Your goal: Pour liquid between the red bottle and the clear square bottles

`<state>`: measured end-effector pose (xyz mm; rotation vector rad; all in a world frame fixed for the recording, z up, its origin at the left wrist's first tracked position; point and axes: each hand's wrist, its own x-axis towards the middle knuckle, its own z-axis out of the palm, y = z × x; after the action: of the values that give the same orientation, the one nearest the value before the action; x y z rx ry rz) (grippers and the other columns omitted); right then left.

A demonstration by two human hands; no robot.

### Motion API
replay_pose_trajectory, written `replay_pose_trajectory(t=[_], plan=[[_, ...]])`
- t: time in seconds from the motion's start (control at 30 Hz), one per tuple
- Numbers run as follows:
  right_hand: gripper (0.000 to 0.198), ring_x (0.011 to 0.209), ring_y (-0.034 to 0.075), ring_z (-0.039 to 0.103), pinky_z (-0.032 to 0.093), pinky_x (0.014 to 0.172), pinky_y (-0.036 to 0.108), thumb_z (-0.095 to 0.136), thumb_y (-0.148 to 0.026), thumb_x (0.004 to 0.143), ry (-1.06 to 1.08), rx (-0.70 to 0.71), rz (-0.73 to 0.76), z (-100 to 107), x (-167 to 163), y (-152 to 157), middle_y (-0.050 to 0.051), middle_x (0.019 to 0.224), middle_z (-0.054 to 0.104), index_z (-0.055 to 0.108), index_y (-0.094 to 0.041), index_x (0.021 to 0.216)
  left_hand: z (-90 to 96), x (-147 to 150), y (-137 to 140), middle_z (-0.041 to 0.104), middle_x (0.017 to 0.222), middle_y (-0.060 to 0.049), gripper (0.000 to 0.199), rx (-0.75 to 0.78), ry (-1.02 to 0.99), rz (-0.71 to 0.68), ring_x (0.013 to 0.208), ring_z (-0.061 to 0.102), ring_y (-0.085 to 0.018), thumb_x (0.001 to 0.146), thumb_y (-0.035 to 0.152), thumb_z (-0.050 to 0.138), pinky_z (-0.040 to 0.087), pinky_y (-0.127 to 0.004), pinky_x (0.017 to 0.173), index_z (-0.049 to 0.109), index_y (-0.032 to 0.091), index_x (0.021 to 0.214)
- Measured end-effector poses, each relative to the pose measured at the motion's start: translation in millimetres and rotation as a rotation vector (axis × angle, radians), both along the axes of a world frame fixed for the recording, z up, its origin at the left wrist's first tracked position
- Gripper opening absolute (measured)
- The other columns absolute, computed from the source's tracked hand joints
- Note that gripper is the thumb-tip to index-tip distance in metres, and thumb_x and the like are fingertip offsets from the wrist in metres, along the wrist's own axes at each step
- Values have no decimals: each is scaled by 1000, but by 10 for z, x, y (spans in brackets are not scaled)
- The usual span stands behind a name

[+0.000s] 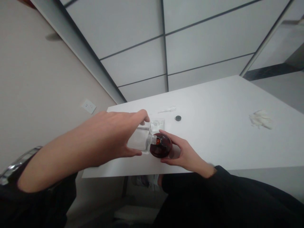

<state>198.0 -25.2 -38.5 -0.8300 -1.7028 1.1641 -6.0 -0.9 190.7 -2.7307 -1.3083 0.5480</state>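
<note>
My left hand [118, 134] is closed around a clear glass bottle [139, 139] tipped on its side, its threaded neck pointing right. That neck meets the mouth of a round dark amber bottle [161, 150]; whether the rims touch I cannot tell. My right hand [181, 152] wraps the amber bottle from the right, with fingers on its far and near sides. Just behind the bottles stands another clear container [157, 124], partly hidden. A small dark cap [178, 118] and a clear plastic dropper [167, 110] lie beyond on the white table [213, 136].
A crumpled whitish cloth or glove [261, 119] lies on the right part of the table. A wall with a socket [88, 106] borders the left side. White panelled doors [190, 41] rise behind the table's far edge.
</note>
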Motion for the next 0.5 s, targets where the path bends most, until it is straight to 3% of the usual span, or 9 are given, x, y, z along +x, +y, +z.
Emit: replay_pose_trajectory(t=[0.27, 0.5], plan=[[78, 139, 34, 62, 48, 118, 54, 92, -33, 74, 26, -40, 9, 58, -12, 2, 13, 147, 67, 60, -25, 144, -2, -6, 1, 78, 98, -4, 46, -36, -62, 46, 78, 73, -30, 71, 43, 82, 48, -36, 67, 60, 31, 110], [77, 138, 34, 62, 48, 118, 55, 92, -32, 73, 40, -52, 12, 61, -16, 0, 12, 146, 67, 61, -26, 143, 9, 19, 1, 79, 99, -2, 45, 4, -20, -32, 75, 73, -27, 72, 40, 83, 44, -33, 57, 59, 30, 108]])
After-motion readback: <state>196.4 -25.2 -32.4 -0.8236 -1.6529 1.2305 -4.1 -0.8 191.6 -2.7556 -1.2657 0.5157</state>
